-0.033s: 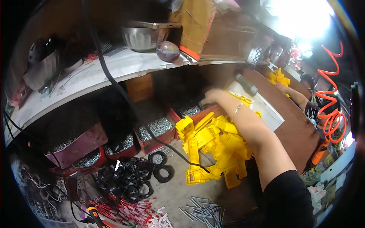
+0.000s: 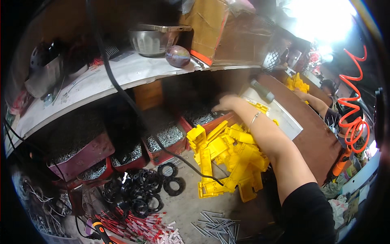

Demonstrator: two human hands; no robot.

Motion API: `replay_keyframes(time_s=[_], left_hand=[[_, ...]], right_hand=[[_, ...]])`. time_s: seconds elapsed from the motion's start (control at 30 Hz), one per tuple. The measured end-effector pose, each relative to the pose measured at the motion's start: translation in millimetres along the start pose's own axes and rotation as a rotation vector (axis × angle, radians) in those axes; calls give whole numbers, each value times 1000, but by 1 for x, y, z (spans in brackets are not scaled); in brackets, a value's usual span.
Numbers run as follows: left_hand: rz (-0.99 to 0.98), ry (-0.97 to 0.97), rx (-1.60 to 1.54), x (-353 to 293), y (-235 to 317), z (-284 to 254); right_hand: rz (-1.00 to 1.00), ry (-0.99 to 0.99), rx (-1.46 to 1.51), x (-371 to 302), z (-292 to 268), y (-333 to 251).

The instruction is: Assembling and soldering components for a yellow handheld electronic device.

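- Hardly anything has changed from a moment earlier: the view has shifted very slightly, and the person's right hand [image 2: 224,104] is in almost the same place, reaching forward over a red bin [image 2: 222,121].
- That means the work shown is still at the reach into this bin; no piece has visibly been lifted out.
- The right hand's fingers look bent downward into shadow at the bin's far side. I cannot tell whether they grip anything. A thin bracelet [image 2: 254,118] circles the wrist.
- The left hand is out of view, so its state cannot be told.
- The metal screws [image 2: 203,119] lie in that red bin, just left of the right hand.
- Nearer the body than the hand, left of the forearm, is a heap of yellow plastic parts [image 2: 231,158].
- Left of that heap are black rings [image 2: 140,185]; closer to the body lie loose long screws [image 2: 221,227] and red wires [image 2: 138,223] with pale ends.
- Right of the hand, a pale tray [image 2: 290,124] lies beyond the forearm.
- Farther right, a co-worker's arm [image 2: 317,105] reaches toward other yellow parts [image 2: 298,83].
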State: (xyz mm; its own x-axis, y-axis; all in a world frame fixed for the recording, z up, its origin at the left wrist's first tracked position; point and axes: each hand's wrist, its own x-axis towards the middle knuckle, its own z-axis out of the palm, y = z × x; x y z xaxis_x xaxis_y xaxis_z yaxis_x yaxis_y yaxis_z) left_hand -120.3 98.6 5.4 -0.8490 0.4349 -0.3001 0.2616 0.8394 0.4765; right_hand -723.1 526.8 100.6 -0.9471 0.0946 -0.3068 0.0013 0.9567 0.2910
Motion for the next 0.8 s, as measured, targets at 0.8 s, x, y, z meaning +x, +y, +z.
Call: replay_keyframes(time_s=[0.8], left_hand=[[-39, 233, -35, 21, -10, 7]], right_hand=[[67, -60, -59, 30, 1, 3]])
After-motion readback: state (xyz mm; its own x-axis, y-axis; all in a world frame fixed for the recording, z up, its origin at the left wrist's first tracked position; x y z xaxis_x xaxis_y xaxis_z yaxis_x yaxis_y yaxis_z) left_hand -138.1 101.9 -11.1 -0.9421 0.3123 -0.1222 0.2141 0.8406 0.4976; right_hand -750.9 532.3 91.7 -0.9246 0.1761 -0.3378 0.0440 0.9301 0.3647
